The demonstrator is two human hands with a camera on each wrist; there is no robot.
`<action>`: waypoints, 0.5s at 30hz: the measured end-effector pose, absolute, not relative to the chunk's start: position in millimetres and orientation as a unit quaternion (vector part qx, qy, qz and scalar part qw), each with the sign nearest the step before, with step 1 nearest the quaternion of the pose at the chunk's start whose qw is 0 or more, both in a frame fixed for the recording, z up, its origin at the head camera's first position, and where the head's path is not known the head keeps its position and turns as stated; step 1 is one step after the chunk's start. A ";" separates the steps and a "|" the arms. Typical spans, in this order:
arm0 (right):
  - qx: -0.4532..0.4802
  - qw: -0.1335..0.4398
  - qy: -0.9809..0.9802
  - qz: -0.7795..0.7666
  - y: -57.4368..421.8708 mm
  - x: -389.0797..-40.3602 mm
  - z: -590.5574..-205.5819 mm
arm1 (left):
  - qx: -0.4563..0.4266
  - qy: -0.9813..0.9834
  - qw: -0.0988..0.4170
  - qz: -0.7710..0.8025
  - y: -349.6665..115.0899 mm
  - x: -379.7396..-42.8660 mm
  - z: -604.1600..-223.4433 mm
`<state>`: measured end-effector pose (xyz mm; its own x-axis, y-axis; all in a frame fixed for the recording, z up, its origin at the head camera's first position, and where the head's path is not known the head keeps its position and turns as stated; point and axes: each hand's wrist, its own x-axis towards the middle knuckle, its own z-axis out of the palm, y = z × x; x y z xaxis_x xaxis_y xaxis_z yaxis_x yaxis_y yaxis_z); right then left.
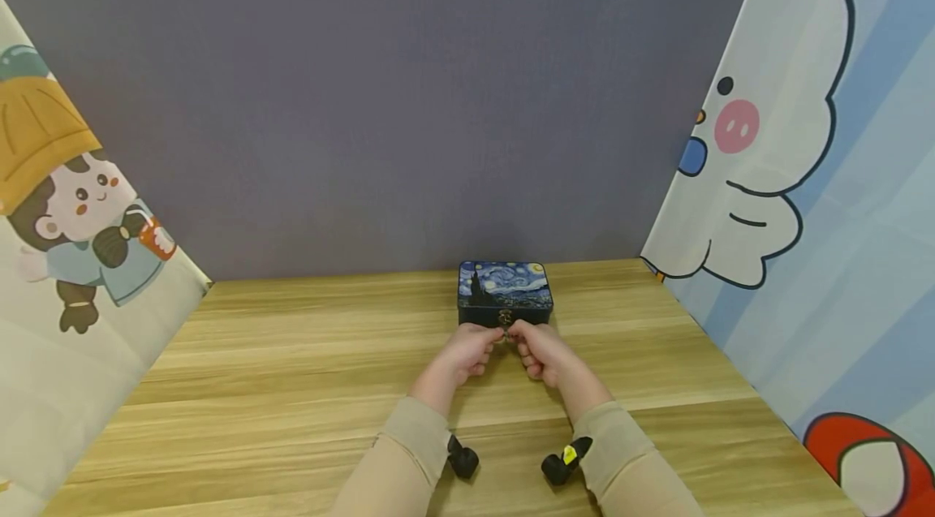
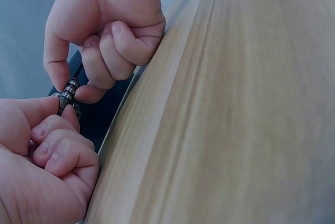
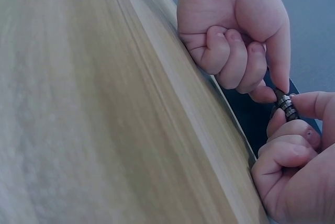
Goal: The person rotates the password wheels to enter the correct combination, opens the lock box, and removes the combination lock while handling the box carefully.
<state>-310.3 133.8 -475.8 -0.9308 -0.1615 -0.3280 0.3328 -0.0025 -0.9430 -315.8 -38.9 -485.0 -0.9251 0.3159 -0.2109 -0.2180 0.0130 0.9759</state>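
Observation:
A small box [image 1: 504, 283] with a starry night painting on its lid stands at the back of the table, its lid down. At its front hangs a small combination padlock [image 2: 68, 92] with ridged number dials, below a metal clasp [image 1: 505, 315]. My left hand [image 1: 469, 350] pinches one end of the padlock between thumb and forefinger, the other fingers curled in. From the opposite side my right hand [image 1: 542, 351] pinches its other end the same way. Close up in the right wrist view, the dials [image 3: 287, 105] show between both hands' fingertips.
The wooden table [image 1: 307, 371] runs back to a grey panel [image 1: 409, 111] right behind the box. Cartoon-printed cloths [image 1: 862, 257] flank it on both sides. A small black device [image 1: 463, 458] sits at each sleeve cuff.

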 end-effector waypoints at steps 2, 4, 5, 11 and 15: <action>0.065 0.177 0.682 -0.707 134.2 -310.4 -475.8 | 0.036 0.686 0.190 0.701 -38.8 -315.9 -485.0; 0.065 0.178 0.681 -0.707 134.5 -310.3 -475.6 | 0.035 0.684 0.192 0.703 -38.7 -315.5 -484.5; 0.064 0.179 0.681 -0.707 134.7 -310.2 -475.3 | 0.035 0.684 0.191 0.703 -38.8 -315.2 -484.4; 0.058 0.187 0.682 -0.704 137.6 -309.4 -473.2 | 0.034 0.681 0.190 0.707 -39.0 -314.1 -483.0; 0.053 0.198 0.680 -0.704 142.3 -309.2 -472.0 | 0.034 0.680 0.189 0.707 -39.0 -312.9 -481.7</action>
<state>-309.2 142.3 -472.0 -0.9163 -0.2057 -0.3437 0.3507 0.0025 -0.9365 -312.9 -39.0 -481.7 -0.9263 0.3132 -0.2096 -0.2217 -0.0031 0.9751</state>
